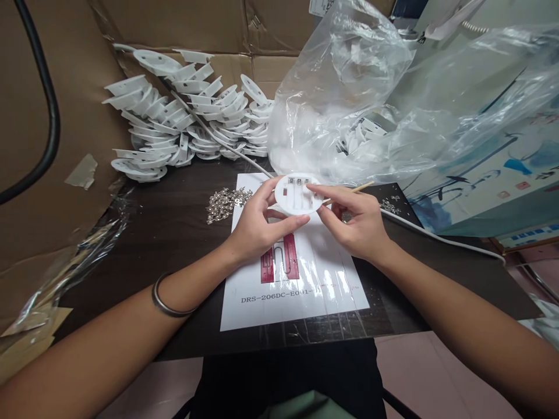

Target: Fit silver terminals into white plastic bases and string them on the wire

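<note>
- The round white part (299, 196) was above the printed sheet (292, 305); the left hand (262, 218) gripped its rim between thumb and fingers;
- The right hand (353, 215) was partly closed around a thin stick (363, 187), fingertip at the part;
- Metal pieces (220, 206) lay left; stacked white parts (152, 125) and clear plastic (336, 87) stood behind, on a dark table (183, 203).

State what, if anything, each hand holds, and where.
The left hand grips the white disc by its left and lower rim. The right hand touches its right side and seems to hold a thin stick mid-length.
</note>
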### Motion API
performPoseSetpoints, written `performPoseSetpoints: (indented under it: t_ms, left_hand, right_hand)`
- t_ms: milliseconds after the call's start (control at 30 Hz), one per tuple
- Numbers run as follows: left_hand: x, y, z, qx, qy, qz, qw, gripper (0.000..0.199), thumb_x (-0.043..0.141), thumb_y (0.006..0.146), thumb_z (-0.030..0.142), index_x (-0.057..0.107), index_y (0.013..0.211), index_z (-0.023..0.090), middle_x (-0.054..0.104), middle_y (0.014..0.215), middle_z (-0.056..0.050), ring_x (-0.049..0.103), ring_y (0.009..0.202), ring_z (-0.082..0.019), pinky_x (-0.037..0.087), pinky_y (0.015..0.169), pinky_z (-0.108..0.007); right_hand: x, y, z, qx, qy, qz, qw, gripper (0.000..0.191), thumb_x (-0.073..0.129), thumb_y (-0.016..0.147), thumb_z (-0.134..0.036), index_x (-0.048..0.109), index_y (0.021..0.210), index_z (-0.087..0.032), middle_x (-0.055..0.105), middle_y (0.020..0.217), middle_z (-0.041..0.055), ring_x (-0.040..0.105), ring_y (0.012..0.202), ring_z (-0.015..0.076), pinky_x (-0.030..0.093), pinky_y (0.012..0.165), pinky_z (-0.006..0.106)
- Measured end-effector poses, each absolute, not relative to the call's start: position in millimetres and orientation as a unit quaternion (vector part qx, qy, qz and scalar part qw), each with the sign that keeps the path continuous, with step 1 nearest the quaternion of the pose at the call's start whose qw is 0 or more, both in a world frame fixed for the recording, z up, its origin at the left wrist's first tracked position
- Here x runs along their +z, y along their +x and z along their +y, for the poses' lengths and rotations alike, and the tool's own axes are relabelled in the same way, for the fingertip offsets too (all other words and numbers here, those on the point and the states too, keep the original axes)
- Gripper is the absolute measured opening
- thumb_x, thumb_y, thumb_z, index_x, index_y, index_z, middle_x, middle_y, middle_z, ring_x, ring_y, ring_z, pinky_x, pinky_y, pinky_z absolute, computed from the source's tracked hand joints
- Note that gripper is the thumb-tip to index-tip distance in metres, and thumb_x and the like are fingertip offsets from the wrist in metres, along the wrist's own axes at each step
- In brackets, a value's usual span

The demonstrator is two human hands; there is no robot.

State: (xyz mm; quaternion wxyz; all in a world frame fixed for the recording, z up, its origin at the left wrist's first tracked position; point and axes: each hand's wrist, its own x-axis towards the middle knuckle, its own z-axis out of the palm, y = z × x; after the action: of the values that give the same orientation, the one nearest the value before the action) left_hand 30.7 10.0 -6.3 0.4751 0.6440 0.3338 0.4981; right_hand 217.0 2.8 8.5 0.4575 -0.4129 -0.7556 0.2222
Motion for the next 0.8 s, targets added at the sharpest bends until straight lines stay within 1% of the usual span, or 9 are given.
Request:
performPoseSetpoints:
  t_ms: [67, 133, 267, 333, 367, 467, 600, 667, 800]
  left_hand:
    - [-7.0, 30.1, 10.7, 0.506, 0.647, 0.336, 0.462, 0.06, 0.079, 0.07, 0.028, 0.052, 0.123, 0.021, 0.062, 0.118, -0.009, 0.061, 0.109, -0.025, 0.056, 0.077, -0.03]
    - [-7.5, 29.5, 11.2, 0.51, 0.65, 0.339, 0.45, 0.06, 0.079, 0.07, 0.028, 0.051, 0.123, 0.021, 0.062, 0.118, -0.008, 0.06, 0.11, -0.025, 0.056, 0.078, -0.031]
    - [-6.6, 29.7, 11.5, 0.505, 0.654, 0.35, 0.443, 0.06, 0.081, 0.068, 0.032, 0.051, 0.12, 0.021, 0.062, 0.119, -0.009, 0.061, 0.11, -0.027, 0.056, 0.077, -0.032]
    - [-5.4, 30.5, 11.4, 0.503, 0.649, 0.355, 0.445, 0.06, 0.082, 0.066, 0.034, 0.052, 0.116, 0.021, 0.063, 0.116, -0.009, 0.062, 0.108, -0.027, 0.057, 0.075, -0.033]
    - [-4.9, 31.0, 11.4, 0.504, 0.645, 0.357, 0.449, 0.06, 0.083, 0.065, 0.035, 0.052, 0.114, 0.02, 0.064, 0.114, -0.009, 0.063, 0.106, -0.027, 0.057, 0.074, -0.033]
    - [-4.2, 32.5, 11.2, 0.508, 0.627, 0.362, 0.467, 0.056, 0.084, 0.063, 0.038, 0.053, 0.107, 0.02, 0.068, 0.103, -0.007, 0.067, 0.094, -0.023, 0.057, 0.07, -0.031]
    - [-4.5, 33.4, 9.9, 0.503, 0.593, 0.373, 0.506, 0.05, 0.084, 0.061, 0.041, 0.05, 0.091, 0.02, 0.07, 0.088, -0.003, 0.069, 0.073, -0.018, 0.057, 0.061, -0.029]
    - [-4.5, 33.3, 9.3, 0.502, 0.581, 0.375, 0.519, 0.051, 0.084, 0.061, 0.043, 0.047, 0.086, 0.02, 0.069, 0.084, -0.002, 0.069, 0.07, -0.017, 0.057, 0.058, -0.028]
    - [-3.6, 32.8, 9.3, 0.498, 0.579, 0.375, 0.525, 0.054, 0.084, 0.06, 0.049, 0.045, 0.085, 0.021, 0.069, 0.082, -0.003, 0.07, 0.074, -0.02, 0.058, 0.059, -0.03]
  right_hand:
    - [7.7, 217.0, 2.9, 0.252, -0.422, -0.737, 0.463, 0.034, 0.057, 0.083, -0.022, 0.068, 0.115, -0.025, 0.068, 0.086, 0.0021, 0.047, 0.054, 0.0111, 0.044, 0.057, 0.03]
    - [7.6, 217.2, 3.4, 0.29, -0.435, -0.713, 0.467, 0.034, 0.057, 0.084, -0.023, 0.067, 0.116, -0.025, 0.064, 0.083, 0.0015, 0.047, 0.055, 0.0111, 0.042, 0.054, 0.029]
    - [10.8, 218.5, 5.9, 0.336, -0.467, -0.655, 0.49, 0.025, 0.057, 0.084, -0.025, 0.071, 0.105, -0.025, 0.049, 0.062, -0.0025, 0.04, 0.051, 0.0107, 0.035, 0.05, 0.028]
    - [13.1, 219.2, 7.5, 0.355, -0.475, -0.633, 0.498, 0.023, 0.06, 0.084, -0.032, 0.071, 0.102, -0.024, 0.042, 0.056, -0.004, 0.037, 0.05, 0.011, 0.033, 0.05, 0.028]
    - [14.0, 219.5, 8.2, 0.37, -0.474, -0.627, 0.494, 0.025, 0.062, 0.083, -0.037, 0.071, 0.103, -0.024, 0.04, 0.055, -0.0044, 0.037, 0.05, 0.0109, 0.032, 0.05, 0.028]
    - [14.8, 220.3, 9.9, 0.427, -0.458, -0.63, 0.46, 0.035, 0.067, 0.079, -0.047, 0.071, 0.103, -0.022, 0.042, 0.056, -0.0045, 0.038, 0.051, 0.0102, 0.03, 0.05, 0.028]
    - [12.7, 220.6, 10.8, 0.486, -0.434, -0.636, 0.413, 0.041, 0.071, 0.075, -0.05, 0.071, 0.104, -0.021, 0.043, 0.061, -0.0045, 0.04, 0.053, 0.0095, 0.03, 0.05, 0.027]
    - [11.8, 220.6, 10.9, 0.504, -0.415, -0.642, 0.402, 0.043, 0.072, 0.073, -0.051, 0.071, 0.104, -0.021, 0.042, 0.062, -0.0046, 0.039, 0.055, 0.0093, 0.029, 0.051, 0.026]
    - [11.3, 219.4, 10.5, 0.496, -0.419, -0.647, 0.4, 0.042, 0.075, 0.07, -0.05, 0.072, 0.102, -0.023, 0.041, 0.064, -0.0049, 0.037, 0.057, 0.009, 0.027, 0.052, 0.026]
